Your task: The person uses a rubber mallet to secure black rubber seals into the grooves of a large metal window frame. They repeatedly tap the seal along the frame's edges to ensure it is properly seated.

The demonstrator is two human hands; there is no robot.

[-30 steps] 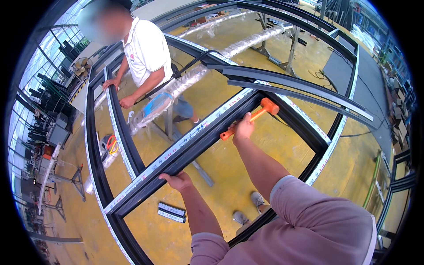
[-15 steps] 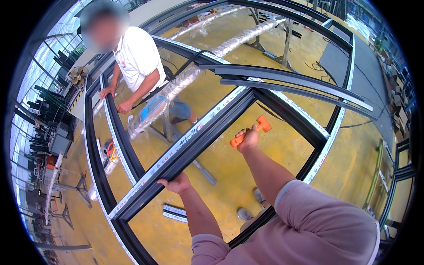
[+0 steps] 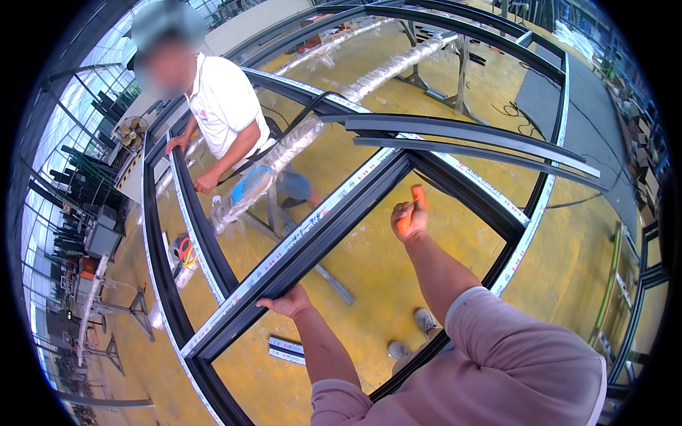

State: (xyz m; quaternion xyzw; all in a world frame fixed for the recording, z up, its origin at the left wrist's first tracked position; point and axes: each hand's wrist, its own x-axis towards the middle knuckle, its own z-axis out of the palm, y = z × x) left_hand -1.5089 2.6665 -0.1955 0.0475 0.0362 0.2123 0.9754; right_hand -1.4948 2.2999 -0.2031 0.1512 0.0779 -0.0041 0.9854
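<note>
Hands were both busy at the dark aluminium frame (image 3: 334, 227): the left hand (image 3: 288, 304) was curled under the frame's middle bar, gripping its edge, while the right hand (image 3: 410, 220), closed round an orange-handled mallet (image 3: 418, 199), hung raised just beside that bar. Protective film remained on the frame, so fitting looked unfinished. Beyond the frame, a co-worker (image 3: 224, 117) steadied its far side.

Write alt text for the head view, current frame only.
A person in a pink top grips the middle bar of a large dark metal frame with the left hand and holds an orange-handled tool raised in the right hand. Across the frame, a co-worker in a white shirt rests both hands on its far rail, over a yellow floor.
</note>
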